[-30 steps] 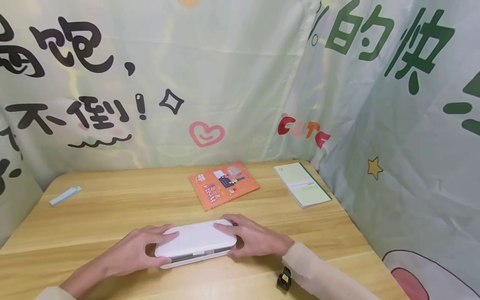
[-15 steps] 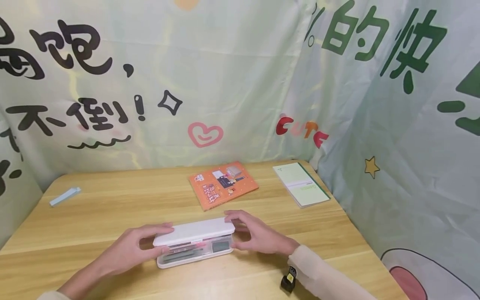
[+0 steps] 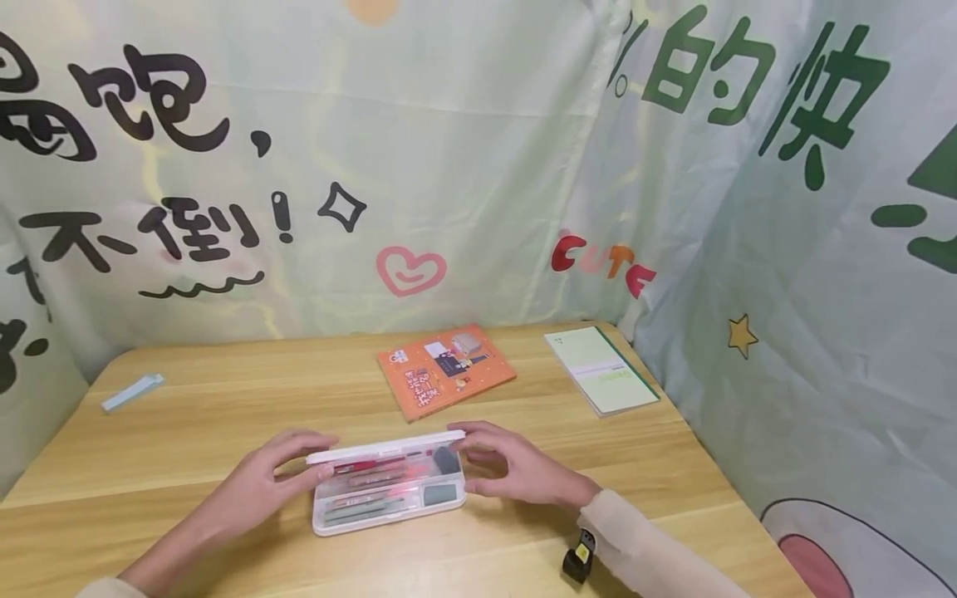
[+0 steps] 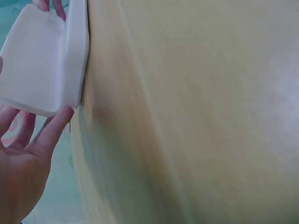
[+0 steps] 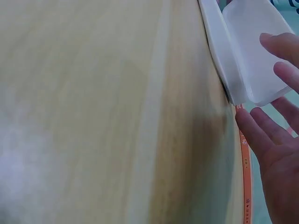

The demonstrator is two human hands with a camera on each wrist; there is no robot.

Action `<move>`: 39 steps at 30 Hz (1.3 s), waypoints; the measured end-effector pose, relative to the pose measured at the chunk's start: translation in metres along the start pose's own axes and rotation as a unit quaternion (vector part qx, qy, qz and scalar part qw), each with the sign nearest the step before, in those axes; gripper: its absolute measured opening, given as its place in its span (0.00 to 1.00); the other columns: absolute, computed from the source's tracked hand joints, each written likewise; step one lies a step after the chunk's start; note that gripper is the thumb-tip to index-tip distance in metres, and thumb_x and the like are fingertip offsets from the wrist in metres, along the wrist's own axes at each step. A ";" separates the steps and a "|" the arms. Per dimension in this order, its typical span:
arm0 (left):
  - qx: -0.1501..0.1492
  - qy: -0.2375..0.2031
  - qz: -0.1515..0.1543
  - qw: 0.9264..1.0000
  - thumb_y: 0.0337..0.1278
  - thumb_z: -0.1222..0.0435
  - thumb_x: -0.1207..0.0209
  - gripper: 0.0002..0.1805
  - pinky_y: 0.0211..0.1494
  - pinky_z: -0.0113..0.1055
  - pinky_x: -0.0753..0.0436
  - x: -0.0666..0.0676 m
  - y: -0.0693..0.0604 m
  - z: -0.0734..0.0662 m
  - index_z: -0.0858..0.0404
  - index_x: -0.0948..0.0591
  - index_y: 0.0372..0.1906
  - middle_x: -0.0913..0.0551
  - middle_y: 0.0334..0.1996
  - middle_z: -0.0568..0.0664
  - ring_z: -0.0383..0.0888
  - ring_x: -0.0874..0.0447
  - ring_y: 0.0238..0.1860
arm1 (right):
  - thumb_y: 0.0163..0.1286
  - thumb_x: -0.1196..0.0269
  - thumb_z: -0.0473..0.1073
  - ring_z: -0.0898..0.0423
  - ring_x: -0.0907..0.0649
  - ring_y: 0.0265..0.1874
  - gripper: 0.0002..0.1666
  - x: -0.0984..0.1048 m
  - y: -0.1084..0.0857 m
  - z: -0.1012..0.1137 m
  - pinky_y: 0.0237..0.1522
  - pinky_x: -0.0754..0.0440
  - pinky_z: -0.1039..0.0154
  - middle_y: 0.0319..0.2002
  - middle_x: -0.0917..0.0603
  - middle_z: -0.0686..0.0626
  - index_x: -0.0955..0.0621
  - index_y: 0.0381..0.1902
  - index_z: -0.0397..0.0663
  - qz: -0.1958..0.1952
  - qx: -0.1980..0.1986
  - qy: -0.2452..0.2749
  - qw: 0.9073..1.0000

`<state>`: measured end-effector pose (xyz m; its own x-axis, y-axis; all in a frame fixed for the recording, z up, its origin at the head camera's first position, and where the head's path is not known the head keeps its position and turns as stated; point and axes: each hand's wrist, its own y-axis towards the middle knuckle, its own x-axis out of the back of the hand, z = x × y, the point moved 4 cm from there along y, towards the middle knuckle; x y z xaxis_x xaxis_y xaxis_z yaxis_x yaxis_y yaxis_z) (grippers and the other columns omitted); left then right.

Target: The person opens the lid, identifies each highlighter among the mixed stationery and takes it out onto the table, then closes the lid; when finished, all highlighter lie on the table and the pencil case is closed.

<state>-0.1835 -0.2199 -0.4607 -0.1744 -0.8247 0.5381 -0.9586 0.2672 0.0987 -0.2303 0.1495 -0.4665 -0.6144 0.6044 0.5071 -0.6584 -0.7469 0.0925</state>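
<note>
At the near middle of the wood-grain table point(image 3: 239, 399), your smooth white pencil case point(image 3: 390, 520) lies with its lid tilted up.

Your left hand point(image 3: 269, 473) and right hand point(image 3: 516, 469) hold its two ends, fingers and thumbs bent around the raised lid point(image 4: 32, 56), a matte, round-cornered shell. Past the case's rounded rim you can see slim grey-green pens point(image 3: 366, 510) in the near part, a grey rectangular block point(image 3: 439, 495) to their right, a glossy red pen point(image 3: 366, 466) farther back and a dark rounded block point(image 3: 446, 459) at far right; which compartment holds these last two, you cannot tell. Beyond lie a flat orange book point(image 3: 447, 374), a pale green notebook point(image 3: 601, 370) at far right and a light blue strip point(image 3: 133, 393) at far left.
</note>
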 end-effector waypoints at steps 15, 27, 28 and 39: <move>-0.161 0.113 -0.100 0.975 0.57 0.71 0.21 0.19 0.59 0.27 0.13 0.002 -0.020 0.000 0.54 0.17 0.48 0.12 0.52 0.44 0.32 0.15 0.56 | 0.75 0.27 0.43 0.44 0.24 0.77 0.42 0.003 0.013 -0.003 0.72 0.21 0.60 0.83 0.32 0.52 0.30 0.82 0.61 -0.024 -0.035 0.000 0.999; -0.144 0.112 0.002 0.983 0.67 0.59 0.25 0.30 0.66 0.29 0.16 -0.015 -0.018 0.008 0.49 0.18 0.72 0.26 0.76 0.48 0.27 0.29 0.72 | 0.76 0.27 0.41 0.43 0.22 0.75 0.45 0.004 0.021 -0.009 0.72 0.21 0.64 0.83 0.33 0.48 0.34 0.85 0.60 -0.029 -0.052 0.034 0.998; -0.139 0.099 0.011 0.985 0.68 0.59 0.25 0.30 0.65 0.29 0.15 -0.016 -0.017 0.009 0.50 0.19 0.73 0.28 0.77 0.49 0.25 0.30 0.71 | 0.76 0.27 0.41 0.43 0.22 0.75 0.46 0.004 0.021 -0.009 0.72 0.21 0.64 0.83 0.33 0.48 0.34 0.85 0.60 -0.030 -0.053 0.036 0.998; -0.152 0.160 0.022 0.975 0.63 0.50 0.24 0.44 0.68 0.20 0.23 -0.017 -0.013 0.010 0.50 0.27 0.82 0.34 0.83 0.47 0.34 0.30 0.75 | 0.76 0.28 0.41 0.41 0.18 0.71 0.47 0.002 0.019 -0.010 0.68 0.16 0.60 0.81 0.35 0.42 0.36 0.86 0.59 -0.048 -0.051 0.044 0.997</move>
<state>-0.1705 -0.2142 -0.4793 -0.0881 -0.6236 0.7767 -0.8323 0.4744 0.2865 -0.2484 0.1394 -0.4722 -0.5786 0.6971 0.4234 -0.7545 -0.6546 0.0466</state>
